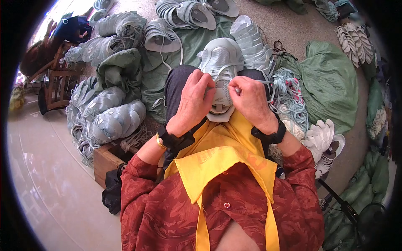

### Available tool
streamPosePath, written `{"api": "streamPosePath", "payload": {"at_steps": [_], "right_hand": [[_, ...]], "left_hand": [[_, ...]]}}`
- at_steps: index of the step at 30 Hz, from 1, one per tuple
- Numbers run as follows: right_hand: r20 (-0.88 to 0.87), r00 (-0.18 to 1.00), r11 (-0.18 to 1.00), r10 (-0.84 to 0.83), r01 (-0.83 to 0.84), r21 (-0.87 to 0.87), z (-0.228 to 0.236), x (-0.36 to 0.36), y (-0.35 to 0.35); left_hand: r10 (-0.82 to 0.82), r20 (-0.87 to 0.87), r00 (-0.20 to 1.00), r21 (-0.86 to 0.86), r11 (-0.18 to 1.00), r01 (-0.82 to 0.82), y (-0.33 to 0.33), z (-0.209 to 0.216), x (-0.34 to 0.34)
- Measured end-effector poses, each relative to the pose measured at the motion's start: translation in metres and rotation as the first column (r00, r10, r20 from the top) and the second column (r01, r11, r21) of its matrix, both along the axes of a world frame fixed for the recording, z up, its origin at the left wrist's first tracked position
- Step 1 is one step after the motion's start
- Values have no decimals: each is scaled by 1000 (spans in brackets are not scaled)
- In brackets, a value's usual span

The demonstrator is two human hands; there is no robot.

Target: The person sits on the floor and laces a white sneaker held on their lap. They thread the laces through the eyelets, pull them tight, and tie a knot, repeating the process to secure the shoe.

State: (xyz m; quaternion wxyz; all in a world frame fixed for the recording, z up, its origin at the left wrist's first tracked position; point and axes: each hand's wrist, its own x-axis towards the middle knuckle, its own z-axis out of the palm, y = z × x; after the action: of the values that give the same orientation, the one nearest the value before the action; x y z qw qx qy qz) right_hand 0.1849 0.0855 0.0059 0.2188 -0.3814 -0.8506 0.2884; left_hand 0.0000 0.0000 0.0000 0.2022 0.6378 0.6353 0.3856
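Note:
A pale grey shoe upper (220, 52) lies across my lap, its toe pointing away from me and its heel opening near the yellow apron (217, 167). My left hand (194, 95) is closed in a pinch at the left of the lacing, beside the tongue. Opposite it, my right hand (250, 100) has its fingers curled together at the right eyelets. A light shoelace (224, 69) crosses the upper between the two hands and seems to run into both pinches. Its ends are partly hidden by my fingers.
Nested stacks of grey shoe uppers (119, 119) lie at the left, with more behind. Blue-white laces (289, 90) hang in a bundle at the right, beside a green sack (331, 88). A wooden box (106, 163) and a wooden chair (58, 85) stand left.

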Motion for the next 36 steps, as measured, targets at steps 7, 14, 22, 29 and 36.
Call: {"api": "streamPosePath", "payload": {"at_steps": [7, 14, 22, 29, 36], "right_hand": [[-156, 981, 937, -117, 57, -344, -5, -2, 2], [-246, 961, 868, -123, -16, -496, -20, -7, 5], [-220, 962, 862, -164, 31, -506, -20, -11, 3], [-206, 972, 823, -115, -23, -568, -23, -9, 10], [-114, 989, 925, -93, 44, -378, -10, -15, 6]], "left_hand": [[33, 52, 998, 10, 999, -34, 0, -7, 0], [56, 93, 994, 9, 998, -57, 2, -12, 2], [78, 98, 992, 1, 997, -78, 0, -16, 2], [64, 159, 985, -9, 998, -63, 2, -20, 2], [40, 179, 983, -38, 999, -34, 4, -19, -1]]}}
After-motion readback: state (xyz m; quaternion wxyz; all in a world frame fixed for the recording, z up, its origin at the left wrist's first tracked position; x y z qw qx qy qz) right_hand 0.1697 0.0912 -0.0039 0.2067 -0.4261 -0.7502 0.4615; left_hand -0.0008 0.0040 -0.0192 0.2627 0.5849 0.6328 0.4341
